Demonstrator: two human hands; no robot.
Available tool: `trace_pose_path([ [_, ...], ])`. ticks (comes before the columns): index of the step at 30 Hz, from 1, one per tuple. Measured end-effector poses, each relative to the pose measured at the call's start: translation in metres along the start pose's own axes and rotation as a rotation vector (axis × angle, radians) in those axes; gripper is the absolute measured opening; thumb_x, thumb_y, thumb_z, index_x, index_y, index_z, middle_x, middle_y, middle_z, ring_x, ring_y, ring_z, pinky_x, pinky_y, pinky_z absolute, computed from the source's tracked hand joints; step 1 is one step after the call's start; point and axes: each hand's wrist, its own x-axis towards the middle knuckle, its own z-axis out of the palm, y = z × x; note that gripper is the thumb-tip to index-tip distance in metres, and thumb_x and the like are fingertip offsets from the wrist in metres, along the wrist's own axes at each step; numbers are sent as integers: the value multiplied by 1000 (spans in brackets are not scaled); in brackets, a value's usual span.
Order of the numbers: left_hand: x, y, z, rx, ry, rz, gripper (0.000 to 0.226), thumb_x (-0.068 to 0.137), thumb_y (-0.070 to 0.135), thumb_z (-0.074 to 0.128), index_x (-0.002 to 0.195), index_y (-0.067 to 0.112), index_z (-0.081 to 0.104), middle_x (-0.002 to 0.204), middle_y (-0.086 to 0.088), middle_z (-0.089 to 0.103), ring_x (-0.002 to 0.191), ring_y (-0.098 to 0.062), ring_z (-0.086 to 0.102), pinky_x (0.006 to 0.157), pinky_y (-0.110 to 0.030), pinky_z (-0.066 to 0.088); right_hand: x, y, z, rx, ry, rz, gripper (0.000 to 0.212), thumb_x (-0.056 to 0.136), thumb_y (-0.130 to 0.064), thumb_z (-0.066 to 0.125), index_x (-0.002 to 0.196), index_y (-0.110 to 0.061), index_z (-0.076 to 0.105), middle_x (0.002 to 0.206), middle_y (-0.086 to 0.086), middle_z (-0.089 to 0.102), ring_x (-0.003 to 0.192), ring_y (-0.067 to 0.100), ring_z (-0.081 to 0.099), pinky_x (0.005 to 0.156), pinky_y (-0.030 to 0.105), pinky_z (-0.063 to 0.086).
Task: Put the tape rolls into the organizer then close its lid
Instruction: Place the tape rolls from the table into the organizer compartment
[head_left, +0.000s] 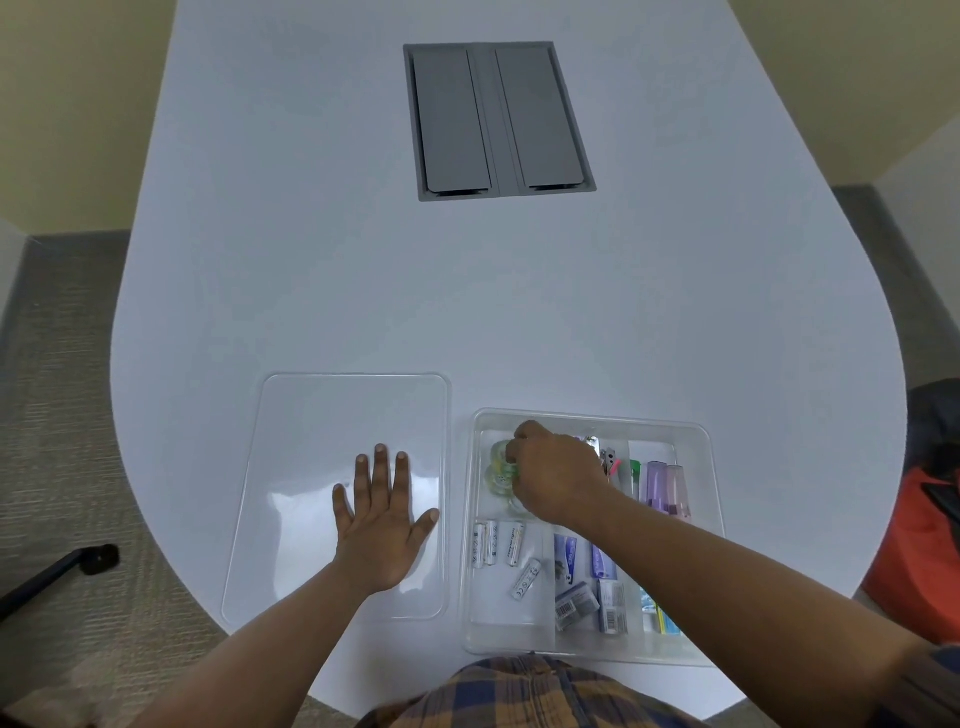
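Note:
The clear plastic organizer (698, 441) sits open on the white table at the lower right. Its clear lid (311, 415) lies flat beside it on the left. My left hand (382, 517) rests flat on the lid with fingers spread. My right hand (556, 470) reaches into the organizer's far left compartment, fingers curled around a clear tape roll. Two clear tape rolls with green cores (500, 467) show just left of the fingers. Part of them is hidden by the hand.
Other compartments hold several batteries (493, 543), small boxes (576, 605) and highlighters (660, 480). A grey cable hatch (498, 119) is set in the table further back. An orange bag (919, 540) stands on the floor at the right, a chair leg (62, 566) at the left.

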Motion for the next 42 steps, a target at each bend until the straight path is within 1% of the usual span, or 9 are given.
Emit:
trace_pose_path([
  [4,0,-1,0,7,2,-1,85,78,76,-5,141,27,-33,149,2,-43,134,-18,-43,110,-50,-20,1,-4,0,-55,-24,7,23,82,-9,55,104,-13,64,109,6,55,86,31,65,56,30,35],
  [9,0,1,-1,20,-1,-3,86,77,75,-6,141,25,-34,148,1,-44,134,-19,-44,108,-48,-23,-1,-11,-5,-17,-116,-32,22,87,-18,53,107,-14,60,107,9,58,96,33,62,67,33,43],
  [15,-1,1,-2,15,2,-3,86,77,75,-7,141,24,-33,148,1,-44,134,-20,-43,110,-50,-21,-8,-11,-16,-15,-236,-86,5,83,-22,59,81,-19,55,96,3,63,94,26,62,70,33,50],
  [19,0,0,1,19,12,-1,85,78,75,-5,142,25,-32,149,0,-42,136,-20,-42,111,-51,-18,-11,-5,-17,18,-151,-64,19,82,-26,61,98,-15,65,104,4,63,97,26,61,78,37,53],
  [22,1,-2,3,2,18,2,85,79,75,-3,141,25,-32,149,1,-42,136,-20,-41,112,-52,-16,-10,-1,-15,32,-7,-43,21,85,-33,61,101,-20,66,105,4,58,94,29,62,69,32,46],
  [25,1,-2,4,7,18,2,83,79,75,-4,140,28,-35,149,2,-43,135,-18,-42,112,-52,-17,-5,2,-9,-43,90,-49,18,85,-27,60,101,-20,65,104,5,54,89,28,61,60,30,38],
  [32,1,-2,2,2,6,3,84,79,75,-5,140,27,-36,147,2,-45,134,-19,-44,111,-52,-18,-5,3,12,-234,91,-33,22,74,-20,73,94,-20,63,99,3,53,73,23,56,51,30,33],
  [37,1,-1,2,-1,15,3,85,79,75,-3,141,25,-33,149,1,-43,135,-19,-43,111,-51,-18,-7,5,17,-122,107,-30,30,84,-31,66,111,-21,60,112,2,56,86,27,63,63,34,42],
  [42,1,-1,2,2,32,3,85,80,74,-2,143,25,-30,150,1,-40,137,-19,-40,112,-52,-17,-18,8,12,-41,128,-9,33,84,-21,63,117,-17,58,121,1,52,86,25,63,62,33,47],
])
